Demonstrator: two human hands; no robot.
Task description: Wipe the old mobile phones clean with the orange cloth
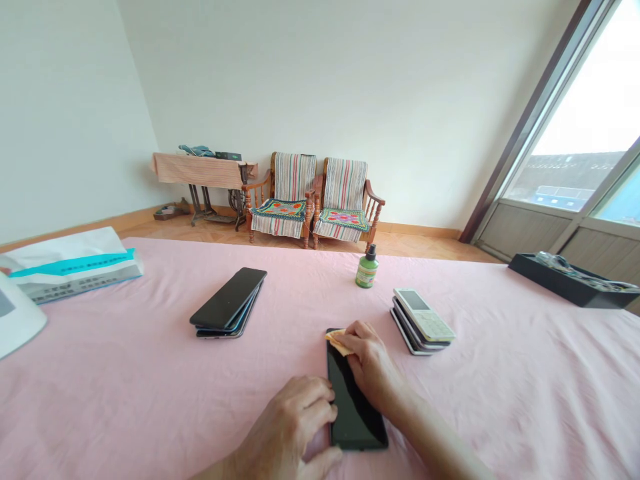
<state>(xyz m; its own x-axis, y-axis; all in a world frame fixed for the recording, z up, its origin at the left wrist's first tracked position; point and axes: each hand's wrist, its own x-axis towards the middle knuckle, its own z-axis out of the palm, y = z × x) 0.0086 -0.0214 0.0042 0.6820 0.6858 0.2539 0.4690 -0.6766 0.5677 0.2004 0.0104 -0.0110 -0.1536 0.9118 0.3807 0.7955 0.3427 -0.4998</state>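
A black smartphone (354,407) lies screen up on the pink cloth in front of me. My right hand (369,360) pinches a small yellow wiping cloth (340,341) and presses it on the phone's upper end. My left hand (300,420) is curled against the phone's left edge, with the thumb by the near left corner, holding it in place. Left of the phone sits a stack of dark smartphones (230,300). To the right is a second stack, topped by a white keypad phone (424,315). Beyond them stands a green spray bottle (367,270) with a black top.
A tissue pack (75,263) and a white object (17,313), cut off by the frame, lie at the left. A black tray (570,283) of clear-wrapped items sits at the far right. Past the pink-covered surface (125,387) stand two wooden armchairs (293,193) and a cloth-covered sewing table (200,170).
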